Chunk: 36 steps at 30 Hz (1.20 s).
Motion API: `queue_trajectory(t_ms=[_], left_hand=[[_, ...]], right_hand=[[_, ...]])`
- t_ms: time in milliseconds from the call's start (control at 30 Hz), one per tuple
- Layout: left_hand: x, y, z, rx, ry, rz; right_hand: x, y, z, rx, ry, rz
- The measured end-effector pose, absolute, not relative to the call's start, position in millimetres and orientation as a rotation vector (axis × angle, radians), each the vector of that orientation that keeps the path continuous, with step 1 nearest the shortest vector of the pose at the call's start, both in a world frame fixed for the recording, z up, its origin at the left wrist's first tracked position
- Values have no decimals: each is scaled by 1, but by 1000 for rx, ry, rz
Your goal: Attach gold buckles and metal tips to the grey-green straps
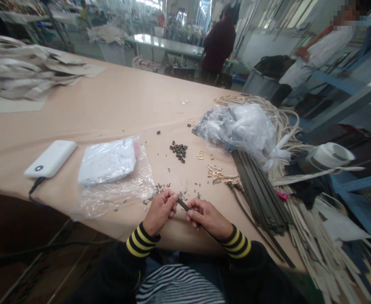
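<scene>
Over the desk [125,101], left hand [160,210] and right hand [210,217] pinch a dark strap [183,204] between fingers [171,201], apparently to tension it.

Olive strip [183,205]; yellow-striped black cuffs [141,241]

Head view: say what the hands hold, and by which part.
A dark strap: the left hand pinches it, apparently near one end; the right hand, slightly further along.
</scene>
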State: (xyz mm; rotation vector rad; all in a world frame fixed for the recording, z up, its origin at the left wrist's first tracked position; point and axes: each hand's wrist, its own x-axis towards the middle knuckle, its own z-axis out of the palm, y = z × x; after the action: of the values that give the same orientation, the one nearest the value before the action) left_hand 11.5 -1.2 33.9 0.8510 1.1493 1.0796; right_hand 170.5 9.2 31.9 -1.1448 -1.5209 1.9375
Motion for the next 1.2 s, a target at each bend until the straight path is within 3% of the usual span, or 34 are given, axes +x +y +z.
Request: queue_trajectory(t_ms=[333, 533, 967, 1200], left_hand=[[22, -5, 22, 646, 992, 895], [22, -9, 24, 1201, 1401, 1255], [28, -16, 19, 1487, 1348, 1223], [21, -4, 28, 651, 1054, 1269]], right_hand=[[161, 10, 34, -1014, -1473, 1888], [160, 13, 30, -1102, -1330, 1887], [157, 15, 27, -1154, -1286, 1821], [161, 16, 30, -1168, -1144, 1872]])
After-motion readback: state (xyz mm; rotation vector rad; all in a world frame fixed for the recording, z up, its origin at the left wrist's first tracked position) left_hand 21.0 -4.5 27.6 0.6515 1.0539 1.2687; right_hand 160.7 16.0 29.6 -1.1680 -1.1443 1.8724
